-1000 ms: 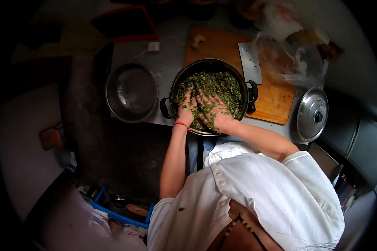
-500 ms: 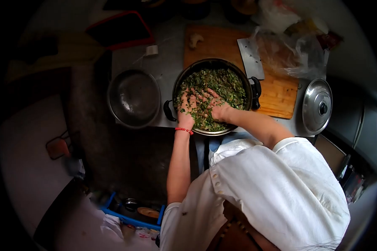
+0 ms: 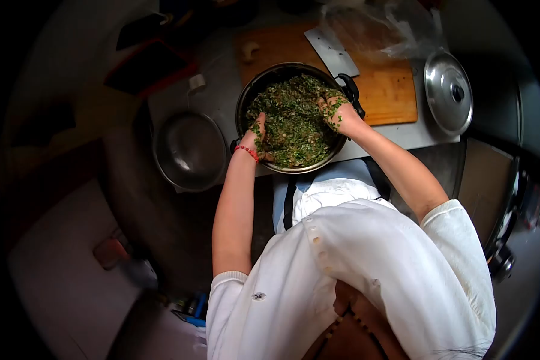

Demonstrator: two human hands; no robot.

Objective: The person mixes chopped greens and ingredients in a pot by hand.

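A black-handled metal pot (image 3: 294, 170) holds a moist mixture of finely chopped greens (image 3: 294, 120) with brownish bits. At the pot's left side my left hand (image 3: 257, 135) is sunk into the mixture, thumb stretched upward and the other fingers mostly buried. A red bead bracelet (image 3: 246, 152) circles that wrist. My right hand (image 3: 340, 116) is in the mixture at the right wall, its fingers apart and partly covered by greens. Bits of green cling to both hands.
Behind the pot lies a wooden cutting board (image 3: 390, 99) with a cleaver (image 3: 333, 54) on it. A metal basin (image 3: 190, 153) stands left, a pot lid (image 3: 449, 93) right. Clear plastic bags (image 3: 384, 30) lie at the back, and a red-edged dark tray (image 3: 147, 66) back left.
My hands have moved apart, from the middle of the mixture to opposite sides of the pot. The camera view has shifted, and the pot appears higher in it.
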